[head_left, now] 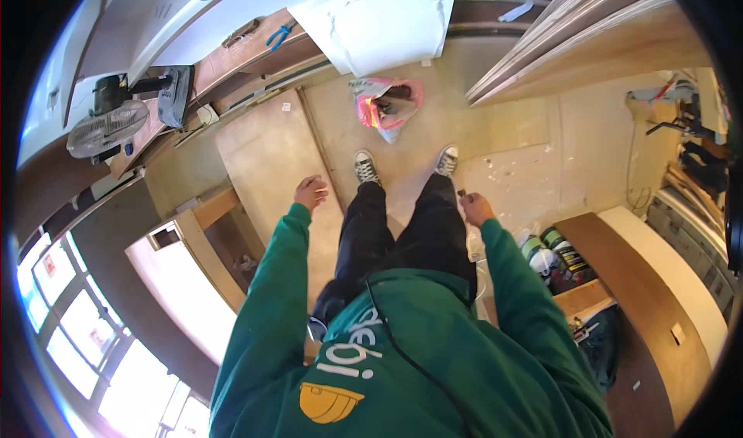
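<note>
My left hand (311,193) hangs in the air above a pale wooden board (267,148) on the floor. Its fingers are apart, and nothing shows in them. On the other side of my legs, my right hand (477,207) is closed, with a small dark piece at its fingertips, too small to name. Ahead of my shoes (366,167) a pink and white plastic bag (358,97) stands on the floor with its mouth open. Brownish things lie inside it. Both hands are well apart from the bag.
Leaning wood panels (588,59) reach in from the far right. A white panel (379,28) stands at the back. To the left are a fan (108,128), blue-handled pliers (279,35) on a ledge and a white cabinet (182,275). Green-topped containers (553,238) sit near my right arm.
</note>
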Demonstrator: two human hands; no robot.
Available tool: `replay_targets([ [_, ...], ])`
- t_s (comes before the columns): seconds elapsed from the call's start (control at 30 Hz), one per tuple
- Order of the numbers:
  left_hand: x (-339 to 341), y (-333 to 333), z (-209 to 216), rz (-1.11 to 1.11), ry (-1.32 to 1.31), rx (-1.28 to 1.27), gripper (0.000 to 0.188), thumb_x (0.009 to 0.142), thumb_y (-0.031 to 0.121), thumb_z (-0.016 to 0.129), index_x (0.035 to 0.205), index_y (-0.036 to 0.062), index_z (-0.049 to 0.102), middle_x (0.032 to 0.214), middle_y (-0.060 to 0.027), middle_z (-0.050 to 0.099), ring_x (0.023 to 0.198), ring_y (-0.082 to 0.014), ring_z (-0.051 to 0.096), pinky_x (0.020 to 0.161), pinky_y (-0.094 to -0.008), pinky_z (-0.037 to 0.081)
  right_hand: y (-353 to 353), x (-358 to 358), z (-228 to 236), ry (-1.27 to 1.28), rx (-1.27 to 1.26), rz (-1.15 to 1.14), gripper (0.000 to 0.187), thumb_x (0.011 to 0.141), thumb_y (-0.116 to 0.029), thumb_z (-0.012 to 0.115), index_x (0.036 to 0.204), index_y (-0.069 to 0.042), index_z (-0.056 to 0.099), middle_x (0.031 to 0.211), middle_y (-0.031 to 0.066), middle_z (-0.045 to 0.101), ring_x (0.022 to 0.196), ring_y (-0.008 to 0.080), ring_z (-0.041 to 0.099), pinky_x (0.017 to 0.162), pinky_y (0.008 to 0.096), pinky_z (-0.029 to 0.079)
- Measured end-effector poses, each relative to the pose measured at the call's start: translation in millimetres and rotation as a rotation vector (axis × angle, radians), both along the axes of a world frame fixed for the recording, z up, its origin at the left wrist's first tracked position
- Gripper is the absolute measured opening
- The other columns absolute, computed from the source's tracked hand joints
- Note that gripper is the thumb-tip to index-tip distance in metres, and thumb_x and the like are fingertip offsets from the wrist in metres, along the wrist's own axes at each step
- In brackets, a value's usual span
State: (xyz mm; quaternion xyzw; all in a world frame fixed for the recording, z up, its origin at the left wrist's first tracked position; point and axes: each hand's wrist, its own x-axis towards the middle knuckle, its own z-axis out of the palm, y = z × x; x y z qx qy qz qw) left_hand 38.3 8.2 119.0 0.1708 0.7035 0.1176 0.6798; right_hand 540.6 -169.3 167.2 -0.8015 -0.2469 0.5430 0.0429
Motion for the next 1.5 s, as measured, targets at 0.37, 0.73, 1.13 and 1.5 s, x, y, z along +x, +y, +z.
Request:
replay_targets([
  [0.37, 164.2, -97.5, -52.4, -0.027, -0.092, -0.212, 0.035, 0.104, 0.028, 0.069, 0.134, 0.0121, 0.063, 0.106, -0.0055, 0.073, 0.080, -0.0162, 0.071, 0.067, -0.0297, 0.059, 33.7, -23.3, -37.5, 0.266, -0.124, -0.220, 0.029, 0.105, -0.031, 0.060, 0.121, -0.007, 0.057, 0.082, 0.0008, 0.058, 0.057, 0.0097, 0.058, 0.050, 0.0280, 0.050],
  [0.73, 193.3, -88.6, -63.8, -0.031, -0.092, -0.150, 0.029, 0.101, 0.021, 0.067, 0.126, 0.0074, 0.066, 0.102, -0.0061, 0.071, 0.073, -0.0153, 0.069, 0.062, -0.0304, 0.055, 52.4, 21.6, -5.5, 0.427, -0.186, -0.431, 0.024, 0.093, -0.016, 0.066, 0.113, -0.008, 0.057, 0.082, 0.0032, 0.063, 0.065, 0.0130, 0.064, 0.054, 0.0311, 0.054],
  [1.13, 178.4, 70.8, -188.3, -0.995, 0.330, 0.600, 0.019, 0.093, 0.015, 0.062, 0.108, 0.0096, 0.073, 0.092, -0.0161, 0.072, 0.088, -0.0391, 0.070, 0.082, -0.0504, 0.057, 24.2, -59.3, -32.9, -0.166, 0.053, -0.051, 0.038, 0.101, -0.040, 0.070, 0.107, -0.002, 0.068, 0.087, 0.0195, 0.069, 0.088, 0.0454, 0.067, 0.081, 0.0492, 0.054],
  [1.5, 204.9, 170.6, -395.9, -1.213, 0.209, 0.640, 0.054, 0.088, 0.045, 0.071, 0.131, 0.0142, 0.068, 0.106, -0.0106, 0.079, 0.106, -0.0408, 0.072, 0.093, -0.0484, 0.058, 28.6, -60.8, -56.1, -0.520, 0.039, 0.381, 0.015, 0.096, -0.026, 0.073, 0.107, -0.016, 0.071, 0.102, 0.0098, 0.062, 0.101, 0.0354, 0.061, 0.085, 0.0518, 0.044],
])
